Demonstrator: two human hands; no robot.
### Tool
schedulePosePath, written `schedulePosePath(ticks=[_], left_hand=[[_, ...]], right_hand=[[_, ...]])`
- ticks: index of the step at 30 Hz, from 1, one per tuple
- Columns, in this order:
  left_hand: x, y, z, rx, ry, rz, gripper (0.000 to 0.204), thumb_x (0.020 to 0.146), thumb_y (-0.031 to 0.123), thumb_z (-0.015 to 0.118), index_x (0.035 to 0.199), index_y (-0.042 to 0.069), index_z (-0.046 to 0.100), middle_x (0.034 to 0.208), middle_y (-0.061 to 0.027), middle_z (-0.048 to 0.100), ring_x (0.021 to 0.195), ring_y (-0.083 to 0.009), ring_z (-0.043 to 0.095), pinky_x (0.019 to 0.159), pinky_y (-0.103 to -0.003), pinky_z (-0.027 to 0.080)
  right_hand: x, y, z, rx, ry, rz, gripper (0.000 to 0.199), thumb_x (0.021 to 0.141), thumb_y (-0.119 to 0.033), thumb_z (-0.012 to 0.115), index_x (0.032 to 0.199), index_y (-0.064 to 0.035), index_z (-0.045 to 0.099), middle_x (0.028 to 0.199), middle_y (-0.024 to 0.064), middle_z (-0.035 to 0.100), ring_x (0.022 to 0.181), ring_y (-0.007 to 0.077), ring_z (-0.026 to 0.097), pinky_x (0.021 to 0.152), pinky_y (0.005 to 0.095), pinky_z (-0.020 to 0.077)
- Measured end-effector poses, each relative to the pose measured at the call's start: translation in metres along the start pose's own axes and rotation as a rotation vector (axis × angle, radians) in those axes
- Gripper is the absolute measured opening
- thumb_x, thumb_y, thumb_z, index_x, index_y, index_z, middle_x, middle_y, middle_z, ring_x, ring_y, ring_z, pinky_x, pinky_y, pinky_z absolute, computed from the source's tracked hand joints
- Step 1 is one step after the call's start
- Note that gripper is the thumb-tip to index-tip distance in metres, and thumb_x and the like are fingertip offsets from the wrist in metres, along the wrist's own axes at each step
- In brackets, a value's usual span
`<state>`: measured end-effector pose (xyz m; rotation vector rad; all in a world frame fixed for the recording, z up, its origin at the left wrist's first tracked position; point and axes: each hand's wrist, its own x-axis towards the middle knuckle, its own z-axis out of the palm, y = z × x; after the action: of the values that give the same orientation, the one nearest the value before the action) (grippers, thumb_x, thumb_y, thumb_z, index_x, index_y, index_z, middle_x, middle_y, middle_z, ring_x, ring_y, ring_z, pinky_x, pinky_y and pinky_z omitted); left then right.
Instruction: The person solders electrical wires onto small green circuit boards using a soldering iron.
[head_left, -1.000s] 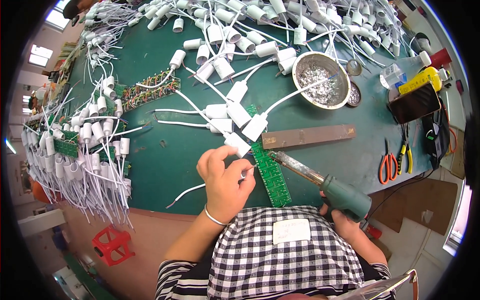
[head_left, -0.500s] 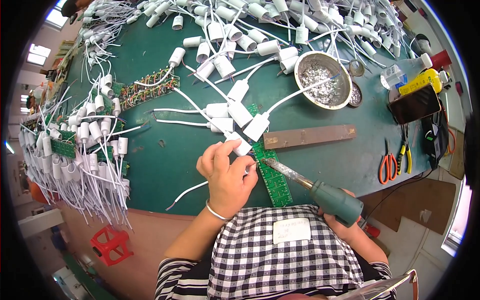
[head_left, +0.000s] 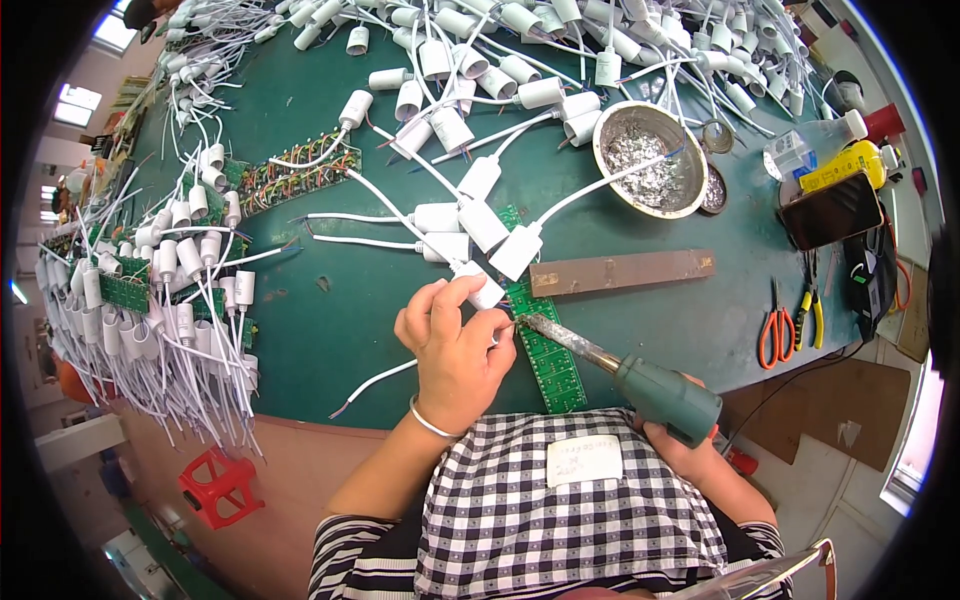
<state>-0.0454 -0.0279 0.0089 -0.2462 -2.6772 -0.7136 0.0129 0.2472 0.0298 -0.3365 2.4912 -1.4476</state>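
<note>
My right hand (head_left: 685,445) is wrapped round the green handle of a soldering iron (head_left: 668,398). The iron's tip rests on or just above a narrow green circuit board (head_left: 550,360), near its left edge. Beside that tip, my left hand (head_left: 455,345) is closed in a pinch on a white cable (head_left: 375,385), whose tail comes out to the left; the exact grip is hidden by the fingers. A white cylinder (head_left: 484,288) touches my left fingertips at the board's edge. More white cylinders (head_left: 517,252) with cables lie around the board's far end.
A brown bar (head_left: 625,272) lies right of the board. Beyond it stands a metal bowl (head_left: 650,160) with silvery scraps. Orange-handled scissors (head_left: 775,335), yellow-black pliers (head_left: 812,318), a phone (head_left: 830,212) and bottles are at right. Piles of cabled cylinders (head_left: 190,270) line the left and far sides.
The soldering iron and my right hand have shifted slightly left, bringing the tip closer to my left fingertips. My left hand stays nearly in place.
</note>
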Motion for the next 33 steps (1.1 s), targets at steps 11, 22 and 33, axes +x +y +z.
schedulePosePath(ticks=[11, 22, 33], left_hand=[[0.001, 0.0, 0.0, -0.011, -0.001, 0.0, 0.016, 0.064, 0.007, 0.074, 0.076, 0.013, 0.063, 0.124, -0.0039, 0.049, 0.116, -0.0317, 0.039, 0.097, -0.044, 0.026], [0.002, 0.001, -0.002, -0.035, -0.012, 0.012, 0.016, 0.066, 0.006, 0.074, 0.077, 0.011, 0.063, 0.124, -0.0079, 0.049, 0.116, -0.0331, 0.039, 0.098, -0.043, 0.03], [-0.003, -0.002, -0.005, -0.05, -0.01, 0.042, 0.018, 0.067, 0.008, 0.074, 0.082, 0.012, 0.065, 0.125, -0.0068, 0.05, 0.116, -0.033, 0.04, 0.098, -0.044, 0.03]], right_hand=[[-0.008, 0.001, -0.007, 0.287, 0.002, 0.238, 0.029, 0.078, -0.004, 0.064, 0.107, 0.0009, 0.062, 0.098, 0.0118, 0.063, 0.086, 0.0221, 0.062, 0.081, 0.0344, 0.049], [-0.006, 0.0, -0.007, 0.357, 0.026, 0.196, 0.04, 0.089, -0.025, 0.053, 0.12, 0.0003, 0.055, 0.097, 0.0082, 0.063, 0.069, 0.0161, 0.06, 0.068, 0.0302, 0.0488], [-0.007, 0.004, -0.001, 0.421, 0.062, 0.139, 0.038, 0.086, -0.02, 0.058, 0.118, 0.0011, 0.055, 0.094, 0.0084, 0.063, 0.07, 0.0167, 0.061, 0.07, 0.0312, 0.0497]])
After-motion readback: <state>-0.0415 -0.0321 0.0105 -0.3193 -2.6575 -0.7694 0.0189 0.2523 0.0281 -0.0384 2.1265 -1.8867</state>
